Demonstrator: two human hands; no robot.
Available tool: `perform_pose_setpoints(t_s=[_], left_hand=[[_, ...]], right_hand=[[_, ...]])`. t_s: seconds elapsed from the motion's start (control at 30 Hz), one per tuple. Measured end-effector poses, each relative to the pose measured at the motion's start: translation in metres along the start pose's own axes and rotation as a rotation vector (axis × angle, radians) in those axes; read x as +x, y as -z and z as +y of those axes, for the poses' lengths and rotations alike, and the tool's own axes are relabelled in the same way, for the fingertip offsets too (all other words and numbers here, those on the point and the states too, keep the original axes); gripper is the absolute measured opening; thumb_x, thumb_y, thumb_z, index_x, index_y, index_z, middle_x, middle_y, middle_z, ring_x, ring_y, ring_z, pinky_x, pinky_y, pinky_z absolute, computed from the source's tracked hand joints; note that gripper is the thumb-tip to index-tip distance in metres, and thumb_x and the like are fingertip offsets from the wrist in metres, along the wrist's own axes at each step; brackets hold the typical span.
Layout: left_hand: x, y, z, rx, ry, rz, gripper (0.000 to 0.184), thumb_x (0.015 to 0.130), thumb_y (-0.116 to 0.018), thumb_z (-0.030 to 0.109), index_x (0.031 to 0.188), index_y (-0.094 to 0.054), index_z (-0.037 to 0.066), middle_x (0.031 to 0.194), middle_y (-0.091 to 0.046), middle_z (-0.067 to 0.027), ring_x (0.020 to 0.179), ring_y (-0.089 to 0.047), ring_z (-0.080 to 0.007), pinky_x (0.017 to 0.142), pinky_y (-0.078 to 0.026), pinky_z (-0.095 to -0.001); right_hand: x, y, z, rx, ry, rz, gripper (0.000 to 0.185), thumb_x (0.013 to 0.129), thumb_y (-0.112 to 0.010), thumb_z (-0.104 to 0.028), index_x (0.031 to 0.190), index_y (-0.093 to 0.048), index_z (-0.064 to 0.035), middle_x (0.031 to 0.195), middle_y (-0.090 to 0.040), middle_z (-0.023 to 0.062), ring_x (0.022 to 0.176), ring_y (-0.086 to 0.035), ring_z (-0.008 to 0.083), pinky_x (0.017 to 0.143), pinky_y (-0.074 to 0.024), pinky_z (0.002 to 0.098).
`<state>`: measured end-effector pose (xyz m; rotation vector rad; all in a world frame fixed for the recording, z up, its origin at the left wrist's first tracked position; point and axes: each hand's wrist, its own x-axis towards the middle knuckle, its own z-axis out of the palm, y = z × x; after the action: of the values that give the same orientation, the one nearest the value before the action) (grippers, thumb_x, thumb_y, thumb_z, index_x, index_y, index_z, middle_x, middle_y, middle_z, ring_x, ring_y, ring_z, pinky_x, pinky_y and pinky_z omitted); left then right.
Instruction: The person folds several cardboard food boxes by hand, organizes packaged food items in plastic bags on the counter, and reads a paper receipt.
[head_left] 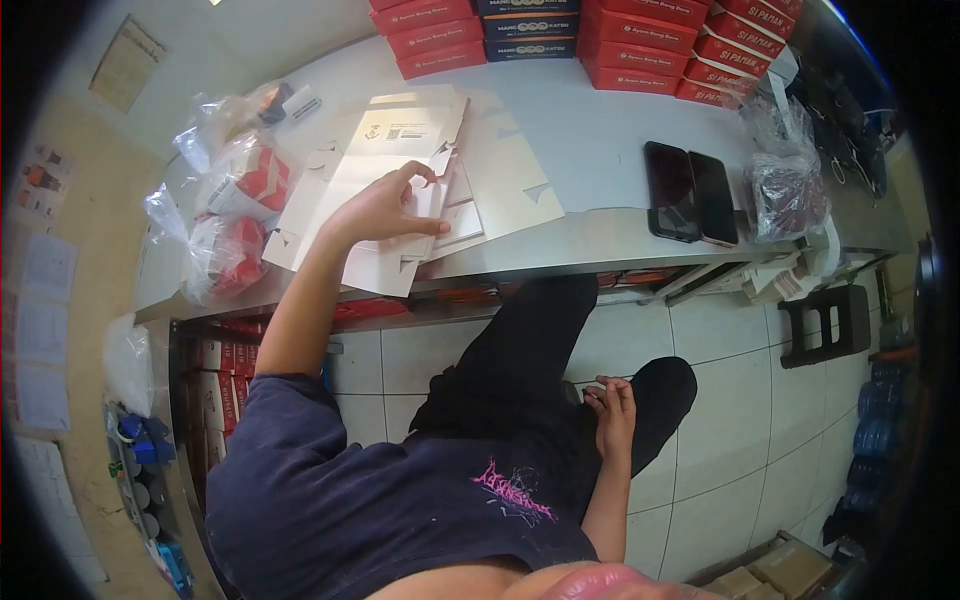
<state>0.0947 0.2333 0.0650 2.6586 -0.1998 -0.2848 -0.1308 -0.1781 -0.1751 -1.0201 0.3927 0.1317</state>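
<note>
My left hand (388, 207) rests on a stack of flat white box blanks (385, 150), thumb and forefinger spread apart at the right edge of the top one. Small print and a square code mark that top blank. Other flaps of folded card lie under and beside my fingers. Down by my right knee, my right hand (612, 410) hangs with fingers curled and pressed toward the thumb. Whatever sits between those fingertips, if anything, is too small to make out.
Red boxes (640, 55) and dark boxes (530, 28) are stacked at the table's back. Two phones (690, 195) lie at the right beside a plastic-wrapped bundle (785, 195). Bagged red items (235, 220) stand left. A dark stool (825, 325) is on the tiled floor.
</note>
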Motion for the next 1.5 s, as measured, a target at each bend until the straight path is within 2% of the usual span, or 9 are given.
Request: perform_pose_setpoints(t_s=[0.27,0.53,0.77,0.9,1.1,1.17,1.23,1.3,1.5], left_hand=[[-0.012,0.005,-0.007,0.002,-0.007,-0.049,0.071,0.072,-0.089,0.054,0.119,-0.058,0.011,0.091,-0.054,-0.0068,0.086,-0.053,-0.0184,0.075,-0.043,-0.0318],[-0.021,0.036,-0.025,-0.129,-0.028,0.007,0.041,0.087,-0.082,0.026,0.115,-0.062,0.004,0.084,-0.064,-0.0093,0.079,-0.061,-0.0171,0.069,-0.048,-0.0299],[-0.065,0.102,0.047,-0.743,-0.210,0.765,0.048,0.093,-0.075,0.009,0.136,-0.058,-0.001,0.104,-0.074,-0.0107,0.088,-0.071,-0.0136,0.074,-0.056,-0.0230],[-0.072,0.084,0.116,-1.145,-0.575,1.049,0.050,0.101,-0.067,0.017,0.142,-0.051,-0.005,0.125,-0.068,-0.0150,0.112,-0.066,-0.0176,0.101,-0.052,-0.0342],[-0.054,-0.017,0.189,-1.559,-0.406,0.658,0.053,0.109,-0.051,0.031,0.149,-0.044,-0.003,0.154,-0.045,-0.0166,0.133,-0.053,-0.0291,0.114,-0.043,-0.0472],[-0.059,-0.045,0.209,-1.672,-0.483,0.300,0.050,0.111,-0.046,0.031,0.152,-0.039,0.003,0.152,-0.048,-0.0175,0.136,-0.051,-0.0264,0.115,-0.043,-0.0453],[-0.075,-0.066,0.252,-1.591,-0.275,0.395,0.048,0.111,-0.047,0.031,0.150,-0.040,0.003,0.147,-0.052,-0.0177,0.126,-0.059,-0.0272,0.106,-0.051,-0.0423],[-0.067,-0.099,0.241,-1.645,-0.401,0.250,0.047,0.110,-0.049,0.029,0.149,-0.040,0.003,0.145,-0.054,-0.0178,0.122,-0.061,-0.0273,0.102,-0.054,-0.0418],[-0.069,-0.130,0.247,-1.708,-0.693,0.058,0.047,0.106,-0.059,0.019,0.146,-0.041,0.003,0.140,-0.058,-0.0171,0.119,-0.063,-0.0274,0.099,-0.057,-0.0450]], right_hand=[[-0.001,0.000,-0.002,-0.002,-0.028,-0.009,0.012,0.107,-0.058,-0.018,0.114,-0.057,-0.0097,0.123,-0.060,0.0095,0.104,-0.066,0.0192,0.092,-0.0547,0.0348],[-0.001,0.000,-0.003,0.000,-0.024,-0.013,0.014,0.106,-0.059,-0.020,0.116,-0.056,-0.0096,0.124,-0.059,0.0096,0.105,-0.065,0.0192,0.091,-0.0546,0.0349],[-0.001,-0.025,-0.017,-0.209,0.097,-0.022,0.009,0.104,-0.060,-0.013,0.110,-0.059,-0.0073,0.119,-0.063,0.0101,0.101,-0.067,0.0190,0.090,-0.0553,0.0332],[-0.015,-0.099,-0.081,-0.456,0.226,-0.236,0.039,0.089,-0.080,-0.011,0.123,-0.062,-0.0050,0.122,-0.063,0.0111,0.105,-0.067,0.0168,0.089,-0.0542,0.0314],[-0.059,-0.160,-0.183,-1.017,1.546,0.085,0.058,0.071,-0.093,-0.022,0.120,-0.064,-0.0161,0.143,-0.054,0.0168,0.128,-0.055,0.0425,0.103,-0.0492,0.0525],[-0.072,-0.148,-0.195,-1.102,1.480,0.053,0.059,0.074,-0.085,-0.013,0.129,-0.067,-0.0238,0.148,-0.053,0.0171,0.128,-0.057,0.0400,0.102,-0.0511,0.0504],[-0.083,-0.131,-0.199,-1.219,1.454,0.102,0.062,0.075,-0.082,-0.010,0.133,-0.067,-0.0273,0.148,-0.054,0.0174,0.126,-0.060,0.0378,0.099,-0.0543,0.0471],[-0.093,-0.116,-0.187,-1.087,1.233,0.037,0.061,0.078,-0.077,-0.008,0.134,-0.068,-0.0315,0.146,-0.057,0.0189,0.114,-0.069,0.0321,0.087,-0.0598,0.0374],[-0.114,-0.109,-0.181,-1.098,1.284,0.057,0.057,0.084,-0.071,-0.007,0.139,-0.064,-0.0226,0.149,-0.054,0.0201,0.100,-0.074,0.0288,0.075,-0.0614,0.0320]])
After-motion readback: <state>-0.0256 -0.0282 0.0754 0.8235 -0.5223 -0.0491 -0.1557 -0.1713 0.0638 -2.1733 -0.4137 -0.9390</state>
